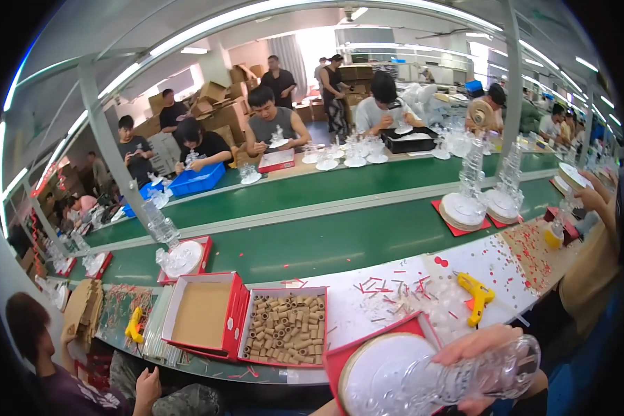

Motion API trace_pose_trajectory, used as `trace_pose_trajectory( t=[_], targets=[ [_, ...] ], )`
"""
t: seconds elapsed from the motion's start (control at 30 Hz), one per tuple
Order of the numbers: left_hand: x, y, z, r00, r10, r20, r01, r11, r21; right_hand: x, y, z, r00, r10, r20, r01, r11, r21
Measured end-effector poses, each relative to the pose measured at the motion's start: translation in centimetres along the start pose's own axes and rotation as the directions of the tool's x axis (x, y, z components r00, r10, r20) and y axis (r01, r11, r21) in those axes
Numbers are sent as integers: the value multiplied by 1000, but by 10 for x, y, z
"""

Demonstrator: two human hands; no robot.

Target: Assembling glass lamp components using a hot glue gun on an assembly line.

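Note:
At the lower right, a clear plastic tower-shaped piece (457,378) lies tilted, its round white base (381,371) set in a shallow red box (334,360). My right hand (482,344) wraps around the clear tower, fingers over its upper side. Only a sliver of my left hand (328,409) shows at the lower edge, against the red box's near side; its fingers are mostly hidden. Just beyond lies a yellow glue gun (475,298) on the white work surface.
To the left stand a red box of short brown cardboard tubes (284,326) and an open red box (201,312). Red and clear scraps (395,284) litter the table. Beyond, a green conveyor (305,243) carries more clear towers (471,180). Co-workers sit on both sides.

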State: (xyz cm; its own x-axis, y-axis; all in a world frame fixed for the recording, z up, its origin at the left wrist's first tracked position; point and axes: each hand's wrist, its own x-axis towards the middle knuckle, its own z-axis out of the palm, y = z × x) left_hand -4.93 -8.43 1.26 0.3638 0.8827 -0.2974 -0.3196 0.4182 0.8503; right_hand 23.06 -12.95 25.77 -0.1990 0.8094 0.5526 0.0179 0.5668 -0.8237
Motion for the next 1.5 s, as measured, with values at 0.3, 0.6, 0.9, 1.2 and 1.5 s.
trace_pose_trajectory(
  t=[0.3, 0.6, 0.9, 1.2, 1.5],
  targets=[
    [82, -9, 80, 647, -358, 674, 377, 918, 125, 5, 56, -6, 983, -148, -112, 142, 988, -53],
    [55, -22, 69, 565, -355, 745, 591, 804, -66, -15, 62, -16, 962, 118, -247, -99, 991, 86],
    [12, 7, 5, 853, -57, 518, 389, 732, -560, 17, 64, -10, 958, 139, -252, -103, 983, 151],
    [-14, 61, -22, 978, 77, 194, -8, 943, -332, 111, 119, -21, 974, -160, -158, 62, 867, -495],
    [55, 80, -45, 850, 517, -105, -324, 668, 670, 92, 155, -63, 964, -168, -206, -4, 765, -644]
  ],
)
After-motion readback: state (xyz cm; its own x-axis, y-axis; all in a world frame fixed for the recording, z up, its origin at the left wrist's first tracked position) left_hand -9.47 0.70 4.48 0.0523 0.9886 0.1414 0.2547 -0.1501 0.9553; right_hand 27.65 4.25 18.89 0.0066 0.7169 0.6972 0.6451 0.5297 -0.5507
